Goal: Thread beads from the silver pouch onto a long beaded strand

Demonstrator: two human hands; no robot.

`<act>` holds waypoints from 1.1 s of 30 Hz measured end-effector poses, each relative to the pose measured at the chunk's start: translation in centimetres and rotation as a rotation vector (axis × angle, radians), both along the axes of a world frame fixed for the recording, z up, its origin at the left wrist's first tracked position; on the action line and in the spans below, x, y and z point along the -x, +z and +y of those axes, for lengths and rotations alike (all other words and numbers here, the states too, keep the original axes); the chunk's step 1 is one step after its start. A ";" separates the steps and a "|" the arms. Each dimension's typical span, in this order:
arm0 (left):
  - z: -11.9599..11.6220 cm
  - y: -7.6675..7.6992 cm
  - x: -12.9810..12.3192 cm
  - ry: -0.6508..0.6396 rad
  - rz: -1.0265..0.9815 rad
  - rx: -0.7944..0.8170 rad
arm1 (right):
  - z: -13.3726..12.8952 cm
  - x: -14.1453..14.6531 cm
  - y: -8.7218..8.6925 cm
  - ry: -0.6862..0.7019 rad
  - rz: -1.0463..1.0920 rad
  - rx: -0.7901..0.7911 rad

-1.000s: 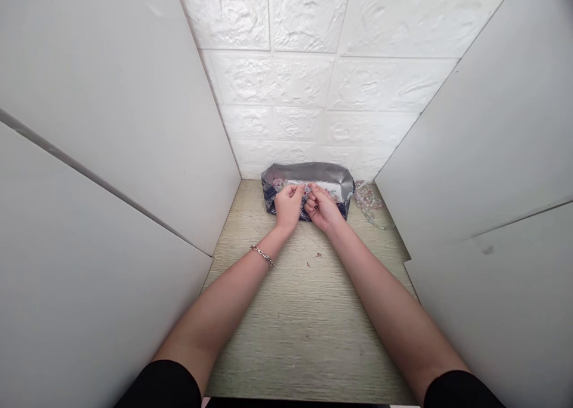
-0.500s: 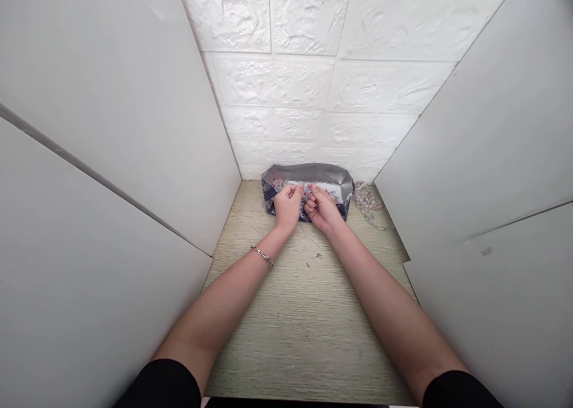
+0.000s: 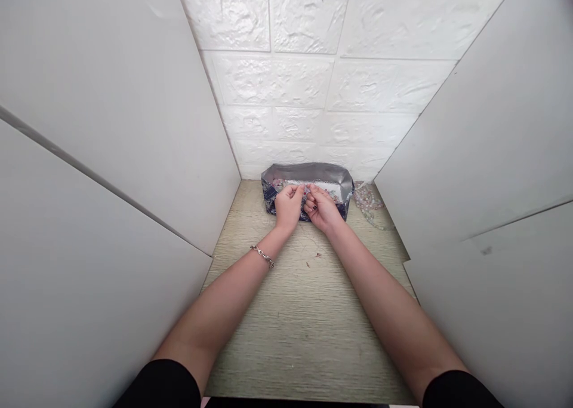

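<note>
A dark patterned pouch with a silvery lining (image 3: 313, 170) lies open at the back of the wooden surface. Small pink, clear and bluish beads (image 3: 278, 184) show inside it. Over its front edge my left hand (image 3: 289, 205) is closed, thumb and forefinger pinched together. My right hand (image 3: 322, 208) is pinched too, its fingertips almost meeting those of the left. Whatever lies between the fingertips is too small to make out. Strung pastel beads (image 3: 367, 202) are heaped beside the pouch on the right.
White brick-patterned wall (image 3: 298, 79) stands right behind the pouch. Pale panels close in on the left (image 3: 111, 127) and right (image 3: 487, 145). A few tiny scraps (image 3: 318, 255) lie on the wooden surface (image 3: 304, 324). My left wrist wears a chain bracelet (image 3: 262, 256).
The pinched fingertips of both hands have drawn slightly closer together. The pouch and the strung beads have stayed in place.
</note>
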State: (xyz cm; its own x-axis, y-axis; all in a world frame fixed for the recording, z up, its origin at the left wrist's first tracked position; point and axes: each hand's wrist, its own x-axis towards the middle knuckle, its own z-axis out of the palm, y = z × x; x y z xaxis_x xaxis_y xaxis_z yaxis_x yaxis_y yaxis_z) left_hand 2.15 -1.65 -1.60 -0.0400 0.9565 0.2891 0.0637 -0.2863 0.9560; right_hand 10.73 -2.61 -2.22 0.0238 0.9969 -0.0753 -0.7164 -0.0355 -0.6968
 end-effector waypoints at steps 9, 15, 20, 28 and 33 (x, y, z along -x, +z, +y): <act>-0.3 0.3 0.0 -0.038 0.025 0.003 | -0.2 0.1 0.3 -0.006 -0.036 -0.008; -0.4 0.3 0.1 -0.093 0.036 0.014 | -0.2 0.2 0.2 -0.007 -0.064 -0.037; -0.2 0.4 0.1 -0.136 0.005 0.046 | -0.2 0.2 0.3 -0.025 -0.111 -0.008; -0.2 0.2 0.2 -0.087 0.023 0.057 | -0.5 0.6 0.6 -0.059 -0.154 -0.024; -0.2 0.2 0.2 -0.165 0.100 -0.021 | -0.4 0.6 0.6 -0.083 -0.098 -0.021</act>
